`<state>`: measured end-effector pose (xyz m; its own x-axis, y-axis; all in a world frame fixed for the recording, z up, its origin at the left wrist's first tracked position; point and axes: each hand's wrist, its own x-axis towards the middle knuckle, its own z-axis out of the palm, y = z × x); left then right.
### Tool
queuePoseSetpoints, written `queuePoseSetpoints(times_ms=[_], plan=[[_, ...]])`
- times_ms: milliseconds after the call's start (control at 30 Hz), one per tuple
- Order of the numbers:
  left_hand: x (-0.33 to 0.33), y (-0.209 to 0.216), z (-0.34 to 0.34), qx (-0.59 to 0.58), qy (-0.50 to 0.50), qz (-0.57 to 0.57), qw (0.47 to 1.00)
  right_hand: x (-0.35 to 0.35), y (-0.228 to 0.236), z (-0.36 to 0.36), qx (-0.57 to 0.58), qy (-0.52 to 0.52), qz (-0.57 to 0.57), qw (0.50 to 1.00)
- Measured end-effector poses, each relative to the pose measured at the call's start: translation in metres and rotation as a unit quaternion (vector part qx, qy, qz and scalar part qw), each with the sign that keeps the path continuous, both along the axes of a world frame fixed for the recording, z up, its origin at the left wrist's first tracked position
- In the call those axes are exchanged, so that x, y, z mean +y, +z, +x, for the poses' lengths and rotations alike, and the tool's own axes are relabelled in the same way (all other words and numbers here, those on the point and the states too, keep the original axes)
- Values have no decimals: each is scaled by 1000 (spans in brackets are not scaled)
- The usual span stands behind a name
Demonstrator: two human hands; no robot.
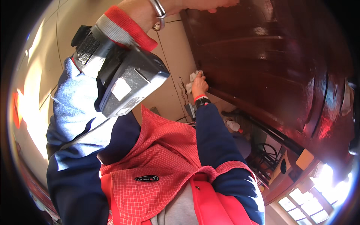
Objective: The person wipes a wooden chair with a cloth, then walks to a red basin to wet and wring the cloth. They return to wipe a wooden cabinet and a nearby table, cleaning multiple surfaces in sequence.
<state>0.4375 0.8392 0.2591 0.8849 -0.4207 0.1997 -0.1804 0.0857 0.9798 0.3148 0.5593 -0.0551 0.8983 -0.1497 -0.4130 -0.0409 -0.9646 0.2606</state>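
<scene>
My right hand [200,87] is closed on a crumpled white cloth [194,77], held at the lower edge of a dark red-brown, glossy wooden panel [243,71]. My left hand [210,3] lies at the panel's upper edge with its fingers stretched out. The top border of the picture cuts off part of that hand. On the left wrist is a silver bangle [159,13], and a black box-shaped device [137,80] is strapped to the same forearm. A smaller dark strap [202,101] circles my right wrist.
Pale floor tiles [168,48] lie left of the panel, with a crack near the cloth. A white bottle with a red cap [233,125] is beside my right forearm. Dark cables [267,152] lie beyond it, near a bright paned window [305,204]. My red checked apron [157,161] hangs below.
</scene>
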Motion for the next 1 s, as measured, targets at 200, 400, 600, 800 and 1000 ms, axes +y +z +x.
queuePoseSetpoints(times_ms=[200, 400, 600, 800, 1000], plan=[[-9, -13, 2, 40, -24, -52, 998, -26, -3, -56, 15, -60, 22, 998], [-13, -8, -3, 53, 48, 60, 996, -72, -22, -102, 56, -289, 366, 883], [-15, 4, -9, 62, 56, 69, 994, -102, -18, -103, -190, -601, 700, 336], [-12, 2, -4, -10, 19, 118, 993, -62, -41, -46, -90, -531, 834, 122], [-26, 4, -4, 83, 52, 192, 977, -53, -64, -27, -199, -713, 671, 28]])
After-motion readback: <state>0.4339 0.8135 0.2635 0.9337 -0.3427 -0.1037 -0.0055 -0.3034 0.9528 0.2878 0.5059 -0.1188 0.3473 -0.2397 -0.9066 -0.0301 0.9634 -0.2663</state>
